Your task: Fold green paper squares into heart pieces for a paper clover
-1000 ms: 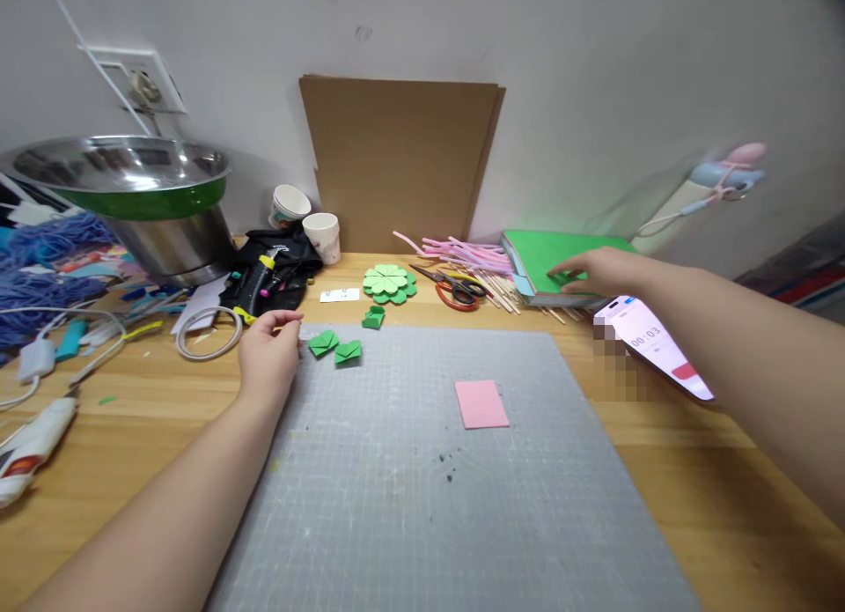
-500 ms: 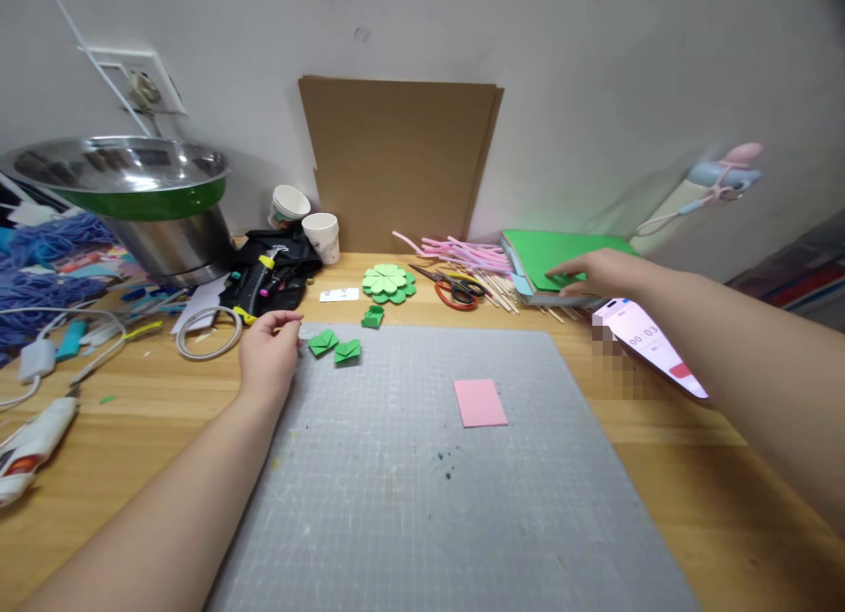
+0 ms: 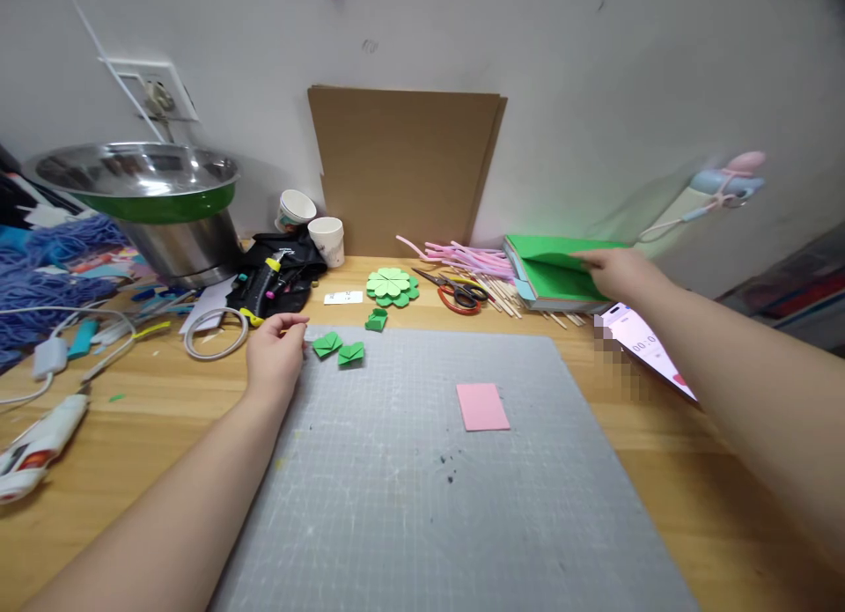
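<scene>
My right hand (image 3: 624,273) pinches the near edge of a green sheet of paper (image 3: 554,249) on top of a stack of paper (image 3: 528,282); the sheet bends up, with more green beneath it. My left hand (image 3: 275,352) rests at the left edge of the grey cutting mat (image 3: 396,471), loosely curled with fingers apart and nothing visible in it. Just right of it lie two folded green paper pieces (image 3: 326,344), and a third green piece (image 3: 376,320) sits at the mat's far edge. A pink paper square (image 3: 483,407) lies flat on the mat.
Behind the mat are layered green paper flower shapes (image 3: 389,286), scissors (image 3: 462,292), pink stems (image 3: 462,258) and wooden sticks (image 3: 502,297). A phone (image 3: 650,348) lies under my right forearm. A metal bowl (image 3: 142,180), glue gun (image 3: 264,286) and cables (image 3: 215,335) stand left.
My right hand has closed on the green sheet's edge and raised it from the stack. My left hand stays in place beside the folded pieces. The view has shifted slightly.
</scene>
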`<state>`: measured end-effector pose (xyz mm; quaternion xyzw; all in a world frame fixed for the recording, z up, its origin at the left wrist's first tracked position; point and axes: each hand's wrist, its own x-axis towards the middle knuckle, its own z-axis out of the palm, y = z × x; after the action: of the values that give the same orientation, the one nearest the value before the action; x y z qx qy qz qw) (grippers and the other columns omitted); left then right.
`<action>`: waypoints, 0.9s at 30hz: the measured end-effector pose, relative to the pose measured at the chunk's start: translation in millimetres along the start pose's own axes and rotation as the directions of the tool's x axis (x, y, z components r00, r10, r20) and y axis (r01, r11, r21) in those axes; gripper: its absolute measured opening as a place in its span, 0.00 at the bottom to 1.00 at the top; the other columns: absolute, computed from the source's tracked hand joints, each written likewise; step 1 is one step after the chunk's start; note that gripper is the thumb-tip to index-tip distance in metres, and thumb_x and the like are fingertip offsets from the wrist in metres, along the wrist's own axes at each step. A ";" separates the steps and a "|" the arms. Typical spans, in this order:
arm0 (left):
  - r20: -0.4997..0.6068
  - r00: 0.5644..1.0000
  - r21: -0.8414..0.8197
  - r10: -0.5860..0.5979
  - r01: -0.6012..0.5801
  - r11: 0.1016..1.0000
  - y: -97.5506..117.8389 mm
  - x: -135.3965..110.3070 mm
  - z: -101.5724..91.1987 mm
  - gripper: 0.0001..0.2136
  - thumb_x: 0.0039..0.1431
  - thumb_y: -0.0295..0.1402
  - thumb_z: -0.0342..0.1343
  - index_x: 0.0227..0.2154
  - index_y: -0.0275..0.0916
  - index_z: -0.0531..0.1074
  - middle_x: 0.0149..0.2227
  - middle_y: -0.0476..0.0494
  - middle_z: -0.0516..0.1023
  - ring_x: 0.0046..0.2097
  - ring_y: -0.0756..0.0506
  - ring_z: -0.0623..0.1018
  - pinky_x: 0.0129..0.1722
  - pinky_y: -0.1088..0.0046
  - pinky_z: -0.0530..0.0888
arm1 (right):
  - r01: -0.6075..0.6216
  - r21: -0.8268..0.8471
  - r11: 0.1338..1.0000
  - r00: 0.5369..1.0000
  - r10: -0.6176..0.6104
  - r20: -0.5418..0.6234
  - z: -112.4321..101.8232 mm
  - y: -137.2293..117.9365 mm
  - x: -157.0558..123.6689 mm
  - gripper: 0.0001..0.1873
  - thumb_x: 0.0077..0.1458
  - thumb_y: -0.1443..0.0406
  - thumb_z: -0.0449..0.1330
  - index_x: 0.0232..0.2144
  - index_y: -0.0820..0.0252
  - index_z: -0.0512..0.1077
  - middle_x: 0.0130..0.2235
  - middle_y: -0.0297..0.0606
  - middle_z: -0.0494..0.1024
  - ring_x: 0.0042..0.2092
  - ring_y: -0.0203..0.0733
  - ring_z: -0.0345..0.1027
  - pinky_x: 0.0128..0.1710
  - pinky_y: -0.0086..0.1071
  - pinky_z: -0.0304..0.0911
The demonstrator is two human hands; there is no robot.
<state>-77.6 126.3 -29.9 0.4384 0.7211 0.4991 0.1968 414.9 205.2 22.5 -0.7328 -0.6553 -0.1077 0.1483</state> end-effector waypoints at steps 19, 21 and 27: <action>0.548 0.816 -0.163 0.184 -0.112 0.980 71.2 -87.1 -22.6 0.18 0.53 0.40 0.54 0.45 0.39 0.73 0.24 0.47 0.76 0.24 0.46 0.75 0.21 0.73 0.70 | 0.590 0.261 0.764 0.806 -0.575 -0.140 -107.3 -148.6 -284.2 0.44 0.47 0.68 0.51 0.64 0.37 0.42 0.54 0.26 0.69 0.49 0.49 0.71 0.39 0.43 0.77; 0.700 0.698 -0.137 0.151 -0.076 0.988 70.7 -120.3 -24.4 0.23 0.51 0.41 0.57 0.51 0.40 0.70 0.25 0.44 0.78 0.21 0.45 0.75 0.18 0.72 0.69 | 0.521 0.414 0.746 0.840 -0.534 -0.094 -86.8 -162.9 -306.6 0.47 0.45 0.69 0.51 0.63 0.34 0.38 0.54 0.22 0.65 0.48 0.49 0.72 0.37 0.42 0.78; 0.738 0.647 -0.168 0.195 -0.104 0.980 43.3 -186.1 -35.5 0.26 0.52 0.33 0.55 0.56 0.50 0.65 0.58 0.41 0.68 0.54 0.38 0.73 0.51 0.57 0.71 | 0.466 0.525 0.712 0.835 -0.550 0.005 -54.0 -184.2 -331.9 0.44 0.43 0.56 0.53 0.59 0.30 0.33 0.54 0.13 0.54 0.50 0.53 0.67 0.43 0.47 0.73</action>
<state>15.9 -42.2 -4.8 0.6515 0.5084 0.3272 0.4583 194.8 -104.4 -30.0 -0.4649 -0.8460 0.0900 0.2452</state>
